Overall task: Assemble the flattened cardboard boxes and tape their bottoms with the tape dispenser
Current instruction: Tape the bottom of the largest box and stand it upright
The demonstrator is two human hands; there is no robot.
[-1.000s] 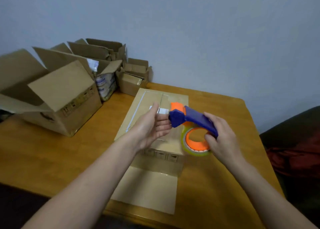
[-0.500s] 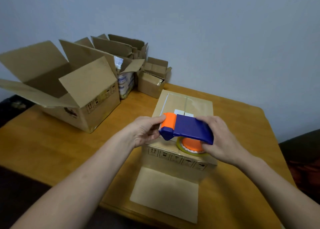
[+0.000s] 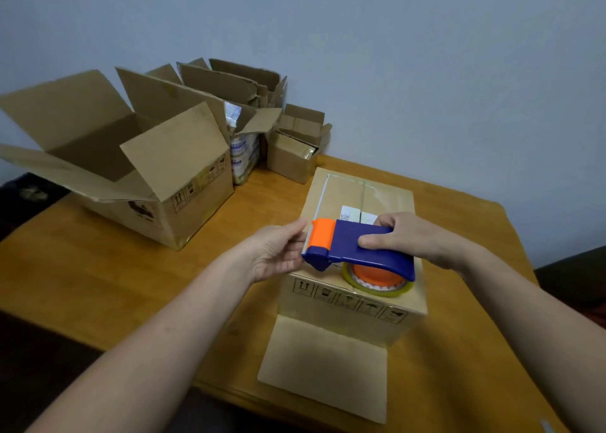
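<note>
A cardboard box [image 3: 357,190] stands bottom-up on the wooden table [image 3: 98,288], its closed flaps facing up and one flap lying flat toward me. Above its near edge my right hand [image 3: 410,236] grips the blue handle of the blue and orange tape dispenser [image 3: 357,252], whose tape roll hangs just over the box top. My left hand [image 3: 278,252] is at the orange cutter end, fingertips touching it at the blade; whether they pinch tape is hidden.
A large open box [image 3: 137,177] with raised flaps stands at the left. Behind it are more open boxes [image 3: 236,85], one with white packets, and a small box [image 3: 295,150] by the wall. A dark seat [image 3: 570,288] lies right of the table.
The dispenser has come down from mid-air to just over the box's near edge and turned level. My left hand stayed at its orange end. The camera view shifted left.
</note>
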